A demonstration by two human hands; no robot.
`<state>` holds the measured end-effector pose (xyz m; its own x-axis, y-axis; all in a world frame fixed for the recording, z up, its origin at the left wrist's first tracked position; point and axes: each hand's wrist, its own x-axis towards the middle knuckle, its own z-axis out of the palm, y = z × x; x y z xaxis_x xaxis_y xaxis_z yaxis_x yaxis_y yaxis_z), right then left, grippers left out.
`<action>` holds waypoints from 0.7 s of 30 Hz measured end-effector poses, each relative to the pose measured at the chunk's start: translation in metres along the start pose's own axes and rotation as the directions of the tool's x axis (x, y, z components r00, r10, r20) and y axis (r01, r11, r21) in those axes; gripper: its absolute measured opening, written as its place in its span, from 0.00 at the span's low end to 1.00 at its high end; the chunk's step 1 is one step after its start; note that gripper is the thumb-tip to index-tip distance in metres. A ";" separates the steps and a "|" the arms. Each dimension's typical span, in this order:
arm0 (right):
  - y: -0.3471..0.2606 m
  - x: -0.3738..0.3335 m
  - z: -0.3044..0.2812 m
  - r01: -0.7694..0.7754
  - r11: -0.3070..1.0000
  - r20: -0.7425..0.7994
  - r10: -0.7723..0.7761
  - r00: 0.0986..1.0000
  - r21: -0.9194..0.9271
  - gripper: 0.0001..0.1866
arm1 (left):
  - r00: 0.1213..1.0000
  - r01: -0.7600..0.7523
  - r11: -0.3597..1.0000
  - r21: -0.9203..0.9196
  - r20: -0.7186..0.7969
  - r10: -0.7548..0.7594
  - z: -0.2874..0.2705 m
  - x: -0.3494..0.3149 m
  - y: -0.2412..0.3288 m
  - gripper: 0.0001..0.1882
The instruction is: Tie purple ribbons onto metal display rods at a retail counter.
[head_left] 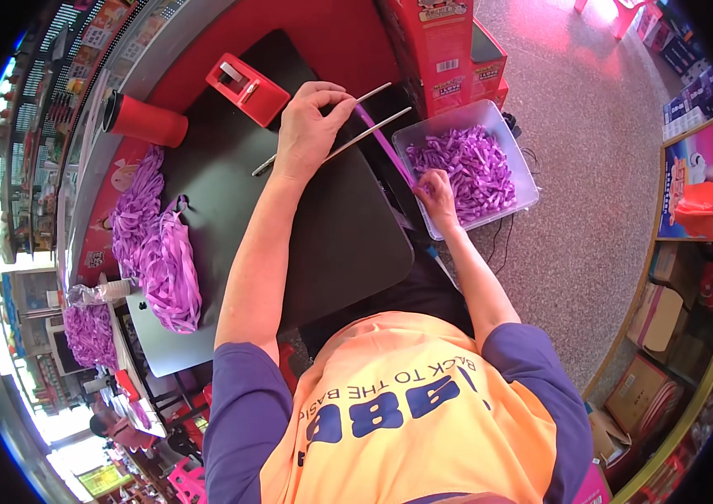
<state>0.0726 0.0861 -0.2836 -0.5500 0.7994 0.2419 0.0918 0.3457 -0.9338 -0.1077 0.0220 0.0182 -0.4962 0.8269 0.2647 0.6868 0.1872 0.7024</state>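
Note:
My left hand (313,126) is above the black tabletop (331,244), its thumb and fingers closed in a pinch at the end of a purple ribbon (384,144). Two thin metal rods (373,128) stick out past this hand toward the right, and part of them is hidden under it. From there the ribbon runs slantwise down to my right hand (438,200), whose fingers are closed on it at the near left rim of a clear plastic bin (527,178). Heaped inside the bin are many purple ribbon pieces (470,168).
A red tape dispenser (247,90) and a red tumbler (151,122) stand at the table's far left. Bundles of purple ribbon (170,273) hang over the left edge. Red cartons (440,59) rise behind the bin. Shelves with boxes (657,317) line the right side.

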 end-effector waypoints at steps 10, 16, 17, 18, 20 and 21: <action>-0.024 -0.048 -0.040 0.148 0.968 0.240 -0.098 0.966 -0.201 0.10 | 0.988 -0.117 0.990 0.083 -0.089 0.124 0.002 -0.001 -0.012 0.10; -0.105 -0.078 -0.130 0.110 0.982 0.472 -0.025 0.881 -0.153 0.10 | 0.995 -0.095 0.994 0.060 -0.031 0.097 0.002 0.003 -0.019 0.11; -0.126 -0.081 -0.147 0.080 0.988 0.492 -0.004 0.870 -0.133 0.10 | 0.995 -0.095 0.994 0.062 -0.034 0.098 0.003 0.003 -0.020 0.11; -0.150 -0.085 -0.164 0.072 0.988 0.512 0.006 0.859 -0.134 0.10 | 0.993 -0.102 0.993 0.061 -0.048 0.105 0.004 0.004 -0.020 0.11; -0.195 -0.087 -0.187 0.064 0.991 0.532 0.007 0.847 -0.115 0.10 | 0.993 -0.100 0.994 0.036 -0.063 0.103 0.005 0.003 -0.022 0.11; -0.216 -0.087 -0.195 0.064 0.994 0.532 -0.005 0.846 -0.092 0.10 | 0.992 -0.105 0.994 0.030 -0.071 0.107 0.006 0.003 -0.022 0.11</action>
<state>0.2622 0.0375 -0.0512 -0.9080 0.4133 0.0691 0.1326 0.4398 -0.8883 -0.1212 0.0231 -0.0004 -0.4565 0.8024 0.3843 0.7506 0.1154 0.6506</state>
